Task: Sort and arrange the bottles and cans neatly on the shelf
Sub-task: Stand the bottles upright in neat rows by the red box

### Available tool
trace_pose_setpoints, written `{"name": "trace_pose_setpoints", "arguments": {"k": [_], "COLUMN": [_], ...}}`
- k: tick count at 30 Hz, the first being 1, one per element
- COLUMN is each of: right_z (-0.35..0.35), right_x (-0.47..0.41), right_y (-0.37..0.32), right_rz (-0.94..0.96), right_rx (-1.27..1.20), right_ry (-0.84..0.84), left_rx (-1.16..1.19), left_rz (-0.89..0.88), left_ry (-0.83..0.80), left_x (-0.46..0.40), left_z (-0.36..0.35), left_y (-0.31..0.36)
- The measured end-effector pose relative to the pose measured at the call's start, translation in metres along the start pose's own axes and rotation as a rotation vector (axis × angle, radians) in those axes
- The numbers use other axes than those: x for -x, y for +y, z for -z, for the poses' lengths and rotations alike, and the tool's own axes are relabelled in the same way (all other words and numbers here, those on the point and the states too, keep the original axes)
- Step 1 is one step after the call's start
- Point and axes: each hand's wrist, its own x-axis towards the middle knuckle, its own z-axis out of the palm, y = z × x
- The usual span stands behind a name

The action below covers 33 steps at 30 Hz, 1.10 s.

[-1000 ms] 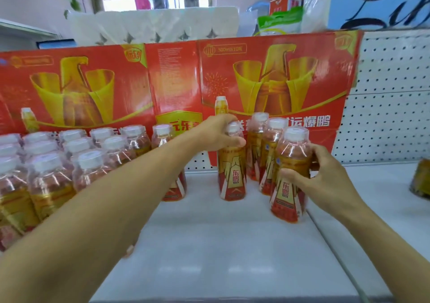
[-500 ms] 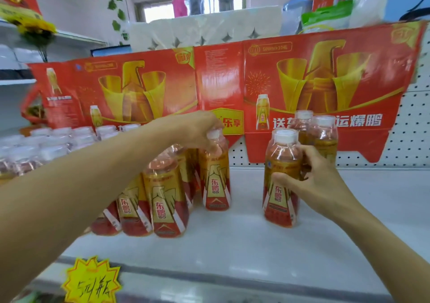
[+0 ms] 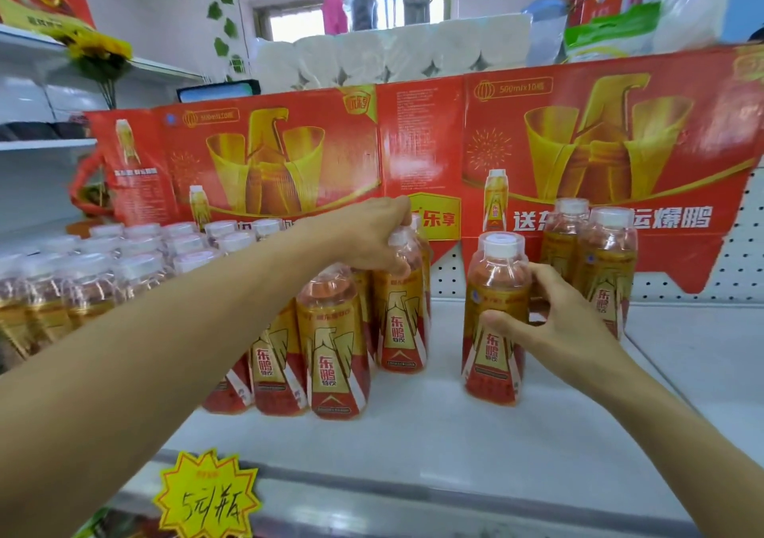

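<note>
On the white shelf (image 3: 434, 426) our 2 hands work among amber drink bottles. Compared with half a second ago, our view sits slightly lower and closer, and the bottle under our left hand now stands nearer the packed group at left; the gap between it and the right-hand bottle looks wider.

Our left hand (image 3: 364, 235) reaches over from the left, its fingers curled down around the cap of 1 upright bottle (image 3: 399, 322), gripping it from above. Our right hand (image 3: 550, 322) wraps the side of another upright bottle (image 3: 494, 322), thumb across the front label and fingers bent around the back.

We count 2 more bottles (image 3: 595, 264) standing behind the right hand, touching each other, near the pegboard back wall (image 3: 740, 256). Just left of the gripped bottle, 3 bottles (image 3: 330, 351) show full labels in the front row, pressed side by side. Further left a dense block of bottles (image 3: 124, 260) shows mostly caps; we cannot count them exactly.

Each bottle is clear plastic, tapering wider toward the base, with a white cap under a clear dome and a glossy red and gold label. Behind stands 1 long red cardboard display (image 3: 413, 157), printed with gold cups. 1 yellow starburst price tag (image 3: 206, 496), handwritten, hangs on the shelf's front edge.
</note>
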Motion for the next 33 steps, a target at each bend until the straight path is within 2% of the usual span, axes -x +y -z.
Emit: {"name": "trace_pose_setpoints", "arguments": {"k": [5, 10, 16, 19, 25, 31, 33], "right_z": [-0.007, -0.015, -0.054, -0.070, -0.077, -0.078, -0.078], "right_x": [0.009, 0.012, 0.019, 0.018, 0.014, 0.021, 0.026], "right_y": [0.000, -0.011, -0.035, -0.043, -0.049, -0.047, -0.043], "right_rz": [-0.044, -0.015, 0.055, 0.081, 0.060, 0.038, 0.030], "right_rx": [0.040, 0.022, -0.040, -0.051, -0.113, -0.144, -0.124], "right_ry": [-0.003, -0.068, -0.164, -0.167, -0.229, -0.218, -0.199], "left_rx": [-0.092, 0.067, -0.100, -0.115, -0.134, -0.151, -0.125], "left_rz": [0.019, 0.083, 0.077, 0.065, 0.029, 0.034, 0.030], "left_ry": [0.063, 0.195, 0.265, 0.254, 0.102, 0.113, 0.184], "left_x": [0.016, 0.079, 0.104, 0.105, 0.112, 0.110, 0.114], "left_z": [0.006, 0.005, -0.020, -0.020, -0.008, -0.011, -0.016], "left_y": [-0.001, -0.012, -0.026, -0.027, -0.027, -0.026, -0.023]}}
